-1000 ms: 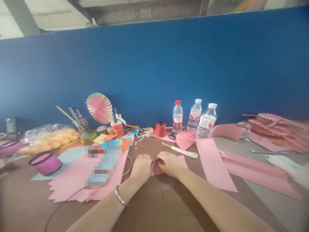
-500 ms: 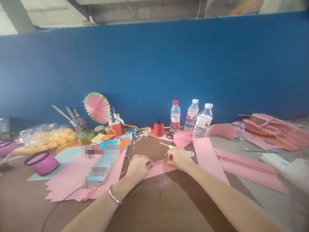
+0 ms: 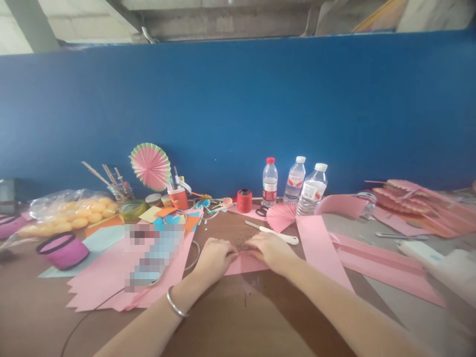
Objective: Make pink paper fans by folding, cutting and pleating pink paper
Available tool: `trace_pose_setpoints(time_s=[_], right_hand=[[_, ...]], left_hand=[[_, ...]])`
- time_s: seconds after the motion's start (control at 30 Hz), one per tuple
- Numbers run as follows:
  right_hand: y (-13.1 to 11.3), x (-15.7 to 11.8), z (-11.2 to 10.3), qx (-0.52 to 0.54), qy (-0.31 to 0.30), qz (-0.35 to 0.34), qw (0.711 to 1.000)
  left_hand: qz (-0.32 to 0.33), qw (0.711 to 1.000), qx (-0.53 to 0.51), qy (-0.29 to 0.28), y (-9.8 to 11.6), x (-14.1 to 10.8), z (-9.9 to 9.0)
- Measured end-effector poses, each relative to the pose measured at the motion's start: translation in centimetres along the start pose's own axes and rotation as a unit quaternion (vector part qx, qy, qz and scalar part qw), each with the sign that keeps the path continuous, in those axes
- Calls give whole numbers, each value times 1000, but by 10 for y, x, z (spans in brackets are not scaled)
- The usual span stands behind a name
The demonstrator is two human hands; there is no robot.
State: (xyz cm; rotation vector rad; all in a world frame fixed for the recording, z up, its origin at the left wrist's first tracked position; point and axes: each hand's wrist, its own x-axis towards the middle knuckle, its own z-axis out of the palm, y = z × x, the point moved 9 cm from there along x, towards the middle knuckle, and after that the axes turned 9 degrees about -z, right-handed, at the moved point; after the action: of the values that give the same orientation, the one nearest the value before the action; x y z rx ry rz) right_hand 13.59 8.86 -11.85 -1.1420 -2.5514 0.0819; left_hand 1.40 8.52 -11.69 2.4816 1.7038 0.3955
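Note:
A strip of pink paper (image 3: 247,263) lies on the brown table between my two hands. My left hand (image 3: 216,258) has its thumb and fingers closed on the strip's left end. At the far edge of the same strip, my right hand (image 3: 270,250) presses with bent fingers, close to the left hand. Part of the paper is hidden under both hands. Just beyond the right hand lies a white-handled knife (image 3: 277,235), its blade pointing left. Behind the knife stands a pleated pink paper fan (image 3: 281,216).
Pink sheets (image 3: 100,277) and a pixelated device are at left, near a purple band (image 3: 63,250) and a bag of yellow balls (image 3: 82,213). Red thread (image 3: 244,201) and several bottles (image 3: 269,183) stand at the back. Folded pink paper (image 3: 386,267) lies right.
My right hand has shifted slightly left along the strip, nearer my left hand, and its fingers have stretched out somewhat. My left hand stays nearly in place.

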Motion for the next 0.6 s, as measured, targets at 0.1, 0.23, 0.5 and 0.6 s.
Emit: trace_pose_setpoints(time_s=[0.1,0.23,0.5,0.6], right_hand=[[-18,14,20,-7,-16,-3,1000],[-24,12,23,-26,-14,3,1000],[-20,10,22,-15,-9,1,1000],[-10,10,23,8,-3,0,1000]], left_hand=[[1,999,27,28,7,-5,-7],[16,996,53,64,19,-9,-13],[16,992,67,102,31,-6,-12],[8,992,71,102,25,-3,-11]])
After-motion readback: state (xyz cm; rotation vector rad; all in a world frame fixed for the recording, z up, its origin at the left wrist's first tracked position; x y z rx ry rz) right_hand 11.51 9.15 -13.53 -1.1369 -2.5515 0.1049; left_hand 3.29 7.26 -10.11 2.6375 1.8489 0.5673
